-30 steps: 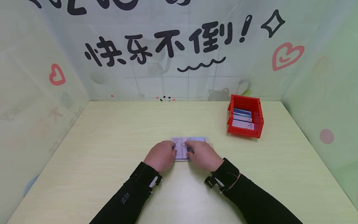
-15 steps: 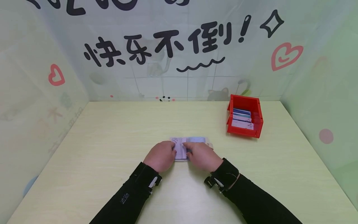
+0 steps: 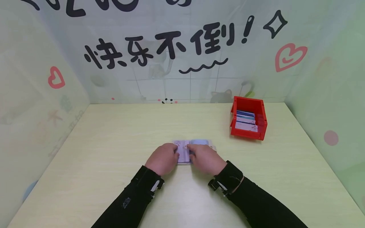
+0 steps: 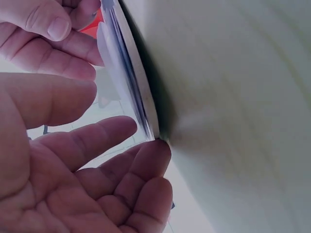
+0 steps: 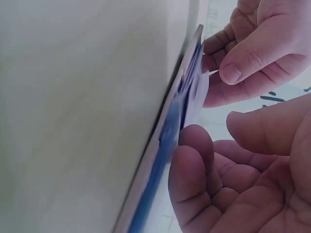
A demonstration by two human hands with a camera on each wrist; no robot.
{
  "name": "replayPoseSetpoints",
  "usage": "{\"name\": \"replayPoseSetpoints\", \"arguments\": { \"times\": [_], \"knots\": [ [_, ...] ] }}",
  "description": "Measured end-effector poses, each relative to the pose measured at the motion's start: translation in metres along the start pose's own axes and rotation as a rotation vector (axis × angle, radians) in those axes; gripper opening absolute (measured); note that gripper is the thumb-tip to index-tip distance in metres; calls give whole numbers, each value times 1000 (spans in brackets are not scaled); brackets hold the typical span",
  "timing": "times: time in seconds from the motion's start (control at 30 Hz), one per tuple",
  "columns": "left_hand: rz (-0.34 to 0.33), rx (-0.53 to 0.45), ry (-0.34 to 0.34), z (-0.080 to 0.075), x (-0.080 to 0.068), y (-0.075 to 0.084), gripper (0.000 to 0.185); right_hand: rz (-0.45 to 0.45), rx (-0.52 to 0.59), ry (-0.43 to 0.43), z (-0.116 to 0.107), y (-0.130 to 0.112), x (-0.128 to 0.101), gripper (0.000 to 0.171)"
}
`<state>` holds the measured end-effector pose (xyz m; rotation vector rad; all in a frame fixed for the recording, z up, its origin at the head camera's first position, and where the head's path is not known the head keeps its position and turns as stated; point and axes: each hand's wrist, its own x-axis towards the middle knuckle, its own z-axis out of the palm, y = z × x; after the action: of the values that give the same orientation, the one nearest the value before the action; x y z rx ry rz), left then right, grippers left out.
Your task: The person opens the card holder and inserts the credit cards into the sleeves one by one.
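Note:
A small card booklet (image 3: 183, 152) with pale purple and blue leaves lies flat on the light wooden table (image 3: 114, 133), near its middle. My left hand (image 3: 166, 157) covers the booklet's left half, and in the right wrist view its thumb and fingers (image 5: 252, 53) pinch a white leaf. My right hand (image 3: 203, 157) covers the right half, its curled fingertips (image 5: 192, 145) on the blue leaf's edge. In the left wrist view the booklet (image 4: 131, 82) shows edge-on, with my left fingertips (image 4: 155, 150) at its corner. Both hands hide most of the booklet.
A red plastic bin (image 3: 260, 106) stands at the back right of the table, with several cards (image 3: 246, 122) standing in a row inside it. Pale printed walls close in the table on the left, back and right.

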<state>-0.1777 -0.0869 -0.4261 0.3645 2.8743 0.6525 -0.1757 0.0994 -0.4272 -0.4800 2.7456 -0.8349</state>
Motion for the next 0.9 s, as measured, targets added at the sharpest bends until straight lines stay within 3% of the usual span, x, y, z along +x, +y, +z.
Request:
{"name": "replayPoseSetpoints", "arguments": {
  "times": [0.27,0.53,0.77,0.9],
  "knots": [
    [7,52,46,-2,-2,3,37,41,14,71,-11,0,0,45],
    [-1,37,77,-2,-3,6,43,96,70,138,-31,10,-1,44],
    [12,24,113,-1,-3,6,44,206,102,210,-66,34,-3,50],
    [11,27,123,1,-3,6,48,223,40,296,-87,57,-5,54]
  ]
}}
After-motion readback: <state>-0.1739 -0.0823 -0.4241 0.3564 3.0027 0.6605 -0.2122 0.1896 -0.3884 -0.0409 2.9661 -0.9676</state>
